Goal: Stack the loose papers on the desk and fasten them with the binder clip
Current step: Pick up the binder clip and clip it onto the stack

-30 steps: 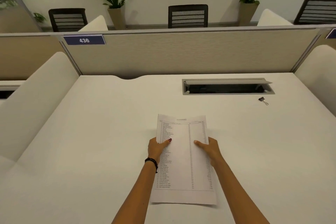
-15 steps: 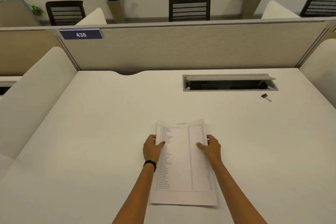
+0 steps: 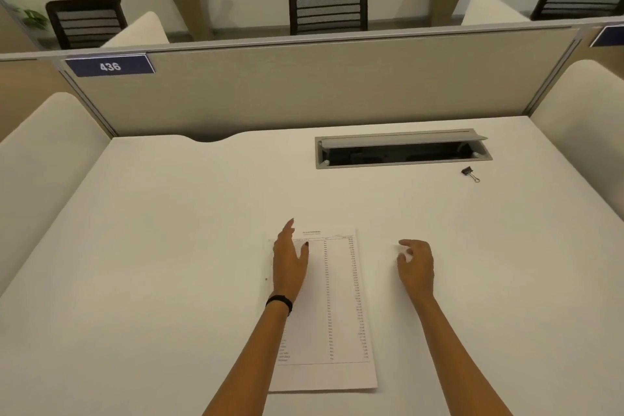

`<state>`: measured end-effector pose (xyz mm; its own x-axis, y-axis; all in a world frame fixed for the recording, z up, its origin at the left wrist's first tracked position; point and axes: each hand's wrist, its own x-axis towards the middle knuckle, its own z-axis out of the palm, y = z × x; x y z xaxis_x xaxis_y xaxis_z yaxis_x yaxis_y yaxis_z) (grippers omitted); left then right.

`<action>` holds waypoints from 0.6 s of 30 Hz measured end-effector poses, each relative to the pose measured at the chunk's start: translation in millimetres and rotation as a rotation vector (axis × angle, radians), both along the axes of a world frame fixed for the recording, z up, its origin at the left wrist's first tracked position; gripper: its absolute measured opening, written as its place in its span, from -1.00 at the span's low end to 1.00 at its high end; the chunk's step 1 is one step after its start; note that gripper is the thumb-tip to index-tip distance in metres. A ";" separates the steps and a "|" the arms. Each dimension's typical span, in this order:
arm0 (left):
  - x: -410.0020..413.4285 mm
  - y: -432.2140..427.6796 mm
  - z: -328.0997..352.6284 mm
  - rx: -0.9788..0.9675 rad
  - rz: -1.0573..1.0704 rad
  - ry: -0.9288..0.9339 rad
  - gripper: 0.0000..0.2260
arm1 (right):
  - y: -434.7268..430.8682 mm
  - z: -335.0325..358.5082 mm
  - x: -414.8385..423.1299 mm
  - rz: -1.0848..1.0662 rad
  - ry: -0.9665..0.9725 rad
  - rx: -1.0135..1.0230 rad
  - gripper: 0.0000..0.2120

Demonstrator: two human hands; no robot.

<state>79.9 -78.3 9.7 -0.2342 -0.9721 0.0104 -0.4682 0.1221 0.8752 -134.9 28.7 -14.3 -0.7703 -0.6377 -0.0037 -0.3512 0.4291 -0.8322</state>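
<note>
A stack of printed papers (image 3: 337, 307) lies flat on the white desk (image 3: 169, 246), its long side running away from me. My left hand (image 3: 289, 262) hovers over the stack's top left corner with fingers straight, holding nothing. My right hand (image 3: 416, 265) is to the right of the papers, off the stack, fingers loosely curled and empty. A small black binder clip (image 3: 469, 173) lies far off at the back right of the desk, well beyond my right hand.
An open grey cable tray (image 3: 401, 151) is set into the desk just behind the clip. A beige partition (image 3: 304, 88) with a "436" label (image 3: 109, 66) closes the back. Padded side dividers (image 3: 40, 162) flank the desk.
Both hands have let go of the papers. My right hand has moved off to the right of the stack, and my left hand has lifted and straightened over the top left corner.
</note>
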 end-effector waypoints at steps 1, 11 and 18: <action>-13.5 2.4 2.2 0.008 -0.062 0.050 -0.54 | 3.7 -3.2 -7.7 -0.009 0.023 -0.003 -0.73; -128.7 15.5 -18.1 0.101 -0.688 -0.256 -0.55 | 33.2 -23.1 -94.5 -0.068 0.234 0.070 -0.71; -169.8 -9.6 -41.0 -0.036 -0.857 -0.531 -0.39 | 15.8 -27.0 -150.6 -0.075 0.267 0.064 -0.67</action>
<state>-89.9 -87.9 -31.4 -0.8365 -0.4754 -0.2724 -0.5386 0.6221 0.5683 -285.4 44.5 -41.4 -0.7948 -0.5834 0.1671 -0.5191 0.5109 -0.6852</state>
